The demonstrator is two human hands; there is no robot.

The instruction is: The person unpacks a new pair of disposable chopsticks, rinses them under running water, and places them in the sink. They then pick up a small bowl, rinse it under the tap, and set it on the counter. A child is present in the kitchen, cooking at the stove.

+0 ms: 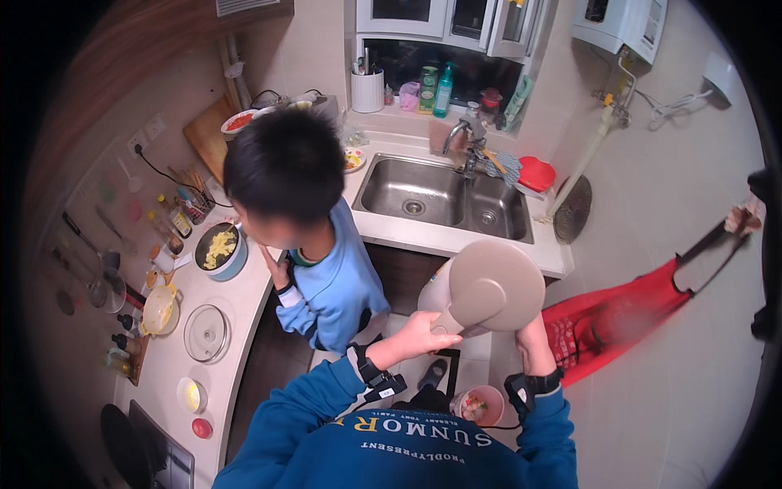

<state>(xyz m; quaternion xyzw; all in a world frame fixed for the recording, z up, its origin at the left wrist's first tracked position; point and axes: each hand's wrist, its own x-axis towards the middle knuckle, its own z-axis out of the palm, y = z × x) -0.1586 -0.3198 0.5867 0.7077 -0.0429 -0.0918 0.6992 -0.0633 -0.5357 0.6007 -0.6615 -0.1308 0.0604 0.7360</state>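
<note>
Between both hands I hold a large white container with a round beige top (pixel 498 287), in front of my body and above the floor. My left hand (pixel 418 336) grips its near left side, thumb along the beige edge. The fingers of my right hand (pixel 534 348) are partly hidden behind its right side. To the left stands a person (pixel 333 275) in a light blue top, beside the counter. Near that person, a blue pan (pixel 223 269) with cooked egg (pixel 220 247) rests on the counter.
A double steel sink (pixel 412 189) lies ahead. Along the left counter (pixel 244 305) are a glass lid (pixel 206 333), a yellow-handled pot (pixel 160 312) and a small bowl (pixel 192 394). A waste bin (pixel 479 403) stands on the floor by my feet. A red apron (pixel 623 318) hangs at right.
</note>
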